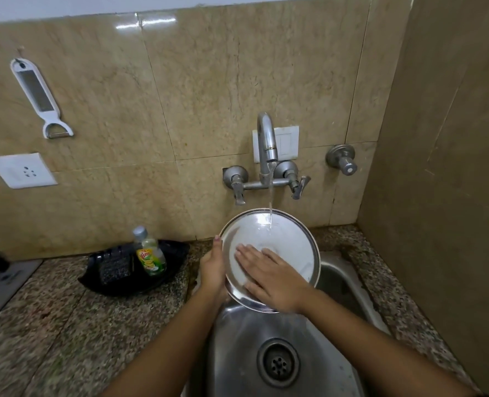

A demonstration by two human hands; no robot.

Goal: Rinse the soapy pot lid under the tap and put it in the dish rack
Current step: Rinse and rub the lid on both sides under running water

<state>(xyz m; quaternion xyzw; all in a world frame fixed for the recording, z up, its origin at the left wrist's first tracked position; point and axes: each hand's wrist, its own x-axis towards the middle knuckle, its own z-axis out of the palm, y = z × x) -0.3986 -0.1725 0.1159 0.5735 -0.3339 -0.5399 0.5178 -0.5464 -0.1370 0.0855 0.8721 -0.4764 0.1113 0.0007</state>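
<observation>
A round steel pot lid is held tilted over the steel sink, its inner face toward me. Water runs from the wall tap onto the lid's upper part. My left hand grips the lid's left rim from behind, thumb on the edge. My right hand lies flat on the lid's inner face, fingers spread. No dish rack is in view.
A black tray on the granite counter left of the sink holds a dish-soap bottle and a scrubber. A peeler and a socket are on the wall. A side wall stands close at the right.
</observation>
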